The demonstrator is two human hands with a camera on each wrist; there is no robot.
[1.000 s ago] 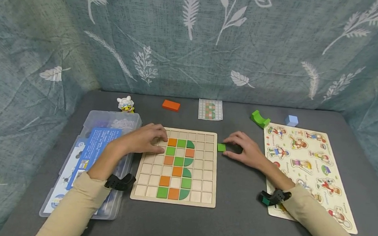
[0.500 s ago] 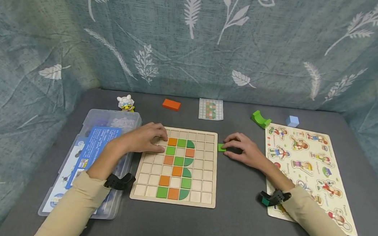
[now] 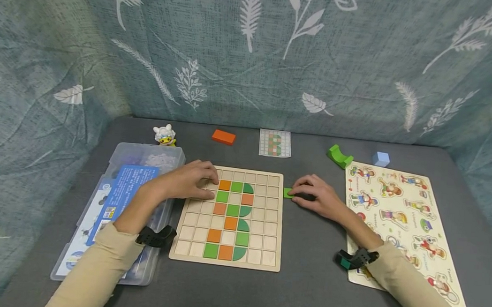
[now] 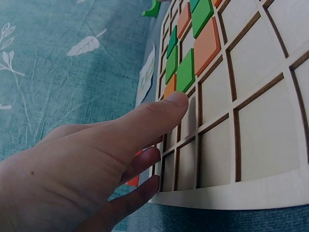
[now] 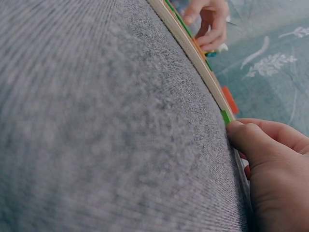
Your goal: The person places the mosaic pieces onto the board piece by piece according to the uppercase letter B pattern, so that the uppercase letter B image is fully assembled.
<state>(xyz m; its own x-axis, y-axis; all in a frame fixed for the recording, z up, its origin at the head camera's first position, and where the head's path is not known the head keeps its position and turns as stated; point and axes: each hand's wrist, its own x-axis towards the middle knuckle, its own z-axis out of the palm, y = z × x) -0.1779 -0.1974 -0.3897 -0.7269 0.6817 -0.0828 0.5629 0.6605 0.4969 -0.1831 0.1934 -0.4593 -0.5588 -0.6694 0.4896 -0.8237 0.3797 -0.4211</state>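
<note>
A wooden grid board (image 3: 269,242) lies in the middle of the table, with orange, green and dark green tiles in several of its cells. My left hand (image 3: 187,180) rests at the board's upper left, fingers loosely bent; in the left wrist view the thumb (image 4: 178,99) reaches over the cells beside the orange tile (image 4: 170,86). Just off the board's right edge, my right hand (image 3: 319,198) pinches a green square tile (image 3: 287,192) between thumb and fingers. The right wrist view shows that tile (image 5: 225,116) at the thumb tip, partly hidden, close to the board's side.
Left stands a clear plastic box (image 3: 167,153) with a blue booklet (image 3: 127,188) on it. Behind are a small figurine (image 3: 165,134), an orange block (image 3: 223,137), a printed pattern card (image 3: 275,143), a green arch block (image 3: 339,156) and a blue cube (image 3: 381,159). A picture puzzle board (image 3: 406,229) lies right.
My right fingers have closed in a little over the green tile, covering more of it. The left hand and the tiles on the board stay as they were.
</note>
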